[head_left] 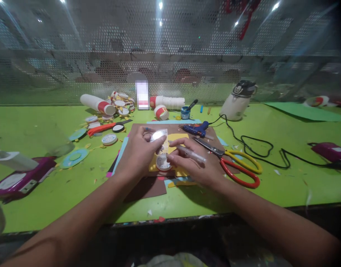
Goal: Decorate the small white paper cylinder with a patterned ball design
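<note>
My left hand (144, 146) is closed on a shiny, partly see-through sheet (160, 136) with small printed marks, held above the brown sheets. Just under it a round white printed disc (163, 162) lies over a yellow sheet (174, 139). A pale clear pen (194, 154) rests between the bent fingers of my right hand (184, 155), whose fingertips are close to the disc. Brown sheets (148, 187) lie beneath both hands. Right of my right hand are large scissors (224, 154) with red and yellow handles, and behind it a blue glue gun (197, 129).
Paper cups (94, 104), a lit phone (142, 94), a blue jar (185, 112) and a white jug (237, 102) stand or lie along the back. An orange cutter (102, 128) is at left. Purple power strips (23, 178) sit at both sides; a black cable (254, 154) winds across the right.
</note>
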Demonstrator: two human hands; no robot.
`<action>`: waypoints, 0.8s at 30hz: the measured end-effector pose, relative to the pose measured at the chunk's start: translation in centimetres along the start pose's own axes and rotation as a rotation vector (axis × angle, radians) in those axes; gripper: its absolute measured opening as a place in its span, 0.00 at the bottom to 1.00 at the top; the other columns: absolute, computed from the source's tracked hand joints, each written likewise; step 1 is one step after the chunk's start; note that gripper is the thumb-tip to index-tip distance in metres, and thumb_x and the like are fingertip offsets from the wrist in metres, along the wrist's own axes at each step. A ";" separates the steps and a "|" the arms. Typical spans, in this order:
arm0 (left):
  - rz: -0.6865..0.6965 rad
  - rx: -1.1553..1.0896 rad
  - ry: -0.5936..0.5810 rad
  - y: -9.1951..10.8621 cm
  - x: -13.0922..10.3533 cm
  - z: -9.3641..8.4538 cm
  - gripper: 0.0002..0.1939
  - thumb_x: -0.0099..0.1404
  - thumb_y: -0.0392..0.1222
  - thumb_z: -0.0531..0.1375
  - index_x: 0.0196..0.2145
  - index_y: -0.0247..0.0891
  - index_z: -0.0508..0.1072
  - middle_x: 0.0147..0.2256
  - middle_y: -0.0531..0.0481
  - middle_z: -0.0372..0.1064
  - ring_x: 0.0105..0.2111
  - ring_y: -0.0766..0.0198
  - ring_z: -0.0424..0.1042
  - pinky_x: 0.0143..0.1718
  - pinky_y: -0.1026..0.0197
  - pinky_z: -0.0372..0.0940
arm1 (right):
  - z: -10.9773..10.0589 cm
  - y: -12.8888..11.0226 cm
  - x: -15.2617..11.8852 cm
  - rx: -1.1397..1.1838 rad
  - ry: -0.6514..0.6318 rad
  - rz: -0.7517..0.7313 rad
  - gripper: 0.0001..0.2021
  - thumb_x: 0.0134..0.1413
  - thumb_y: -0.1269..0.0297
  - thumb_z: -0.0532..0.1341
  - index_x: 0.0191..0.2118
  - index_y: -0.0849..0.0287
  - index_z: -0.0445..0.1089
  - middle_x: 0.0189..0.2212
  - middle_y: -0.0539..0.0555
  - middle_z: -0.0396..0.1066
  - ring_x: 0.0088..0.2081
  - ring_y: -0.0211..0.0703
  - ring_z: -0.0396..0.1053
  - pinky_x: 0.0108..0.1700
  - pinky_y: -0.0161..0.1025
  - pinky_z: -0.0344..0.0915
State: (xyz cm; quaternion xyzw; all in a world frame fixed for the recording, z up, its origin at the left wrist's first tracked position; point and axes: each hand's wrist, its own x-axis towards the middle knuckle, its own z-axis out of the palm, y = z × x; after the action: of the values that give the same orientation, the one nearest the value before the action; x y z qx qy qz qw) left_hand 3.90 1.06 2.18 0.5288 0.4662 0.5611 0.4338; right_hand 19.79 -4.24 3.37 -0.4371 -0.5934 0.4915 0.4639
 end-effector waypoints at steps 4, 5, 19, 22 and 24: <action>-0.031 -0.032 -0.003 0.2 -0.3 0.4 0.20 0.52 0.45 0.69 0.37 0.41 0.63 0.20 0.62 0.63 0.19 0.70 0.64 0.21 0.68 0.57 | 0.5 0.3 -0.1 0.124 0.016 0.027 0.13 0.51 0.63 0.66 0.42 0.57 0.66 0.25 0.47 0.72 0.26 0.38 0.71 0.30 0.37 0.68; -0.040 -0.043 -0.007 0.3 -0.4 0.4 0.19 0.53 0.45 0.68 0.37 0.40 0.63 0.20 0.62 0.63 0.19 0.70 0.64 0.21 0.68 0.58 | 0.5 0.4 -0.1 0.124 0.021 0.023 0.13 0.50 0.63 0.66 0.42 0.57 0.66 0.26 0.47 0.72 0.26 0.38 0.71 0.30 0.37 0.69; -0.225 -0.045 -0.207 1.5 -0.3 -3.3 0.19 0.42 0.38 0.72 0.33 0.35 0.72 0.24 0.55 0.70 0.22 0.68 0.68 0.26 0.65 0.62 | -0.7 0.6 -0.8 -0.166 -0.081 -0.024 0.11 0.53 0.62 0.63 0.41 0.59 0.67 0.28 0.50 0.73 0.28 0.39 0.71 0.30 0.35 0.66; -0.255 -0.013 -0.203 1.3 -0.3 -3.6 0.17 0.42 0.38 0.72 0.30 0.34 0.72 0.23 0.54 0.70 0.21 0.69 0.67 0.24 0.66 0.61 | -1.7 1.1 -0.4 -0.386 0.013 -0.112 0.10 0.53 0.64 0.63 0.41 0.58 0.68 0.29 0.51 0.74 0.29 0.40 0.72 0.31 0.37 0.67; -0.278 0.012 -0.196 1.0 -0.2 -3.7 0.17 0.42 0.38 0.72 0.29 0.34 0.72 0.22 0.55 0.69 0.21 0.69 0.65 0.23 0.66 0.59 | -2.8 1.7 0.2 -0.474 0.071 -0.177 0.12 0.51 0.63 0.65 0.42 0.57 0.68 0.30 0.53 0.75 0.29 0.41 0.72 0.32 0.39 0.68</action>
State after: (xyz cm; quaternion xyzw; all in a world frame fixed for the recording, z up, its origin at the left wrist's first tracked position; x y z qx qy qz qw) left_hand 0.23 0.47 3.15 0.5139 0.4936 0.4389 0.5475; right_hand 22.62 -3.36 1.92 -0.4969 -0.7115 0.2803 0.4102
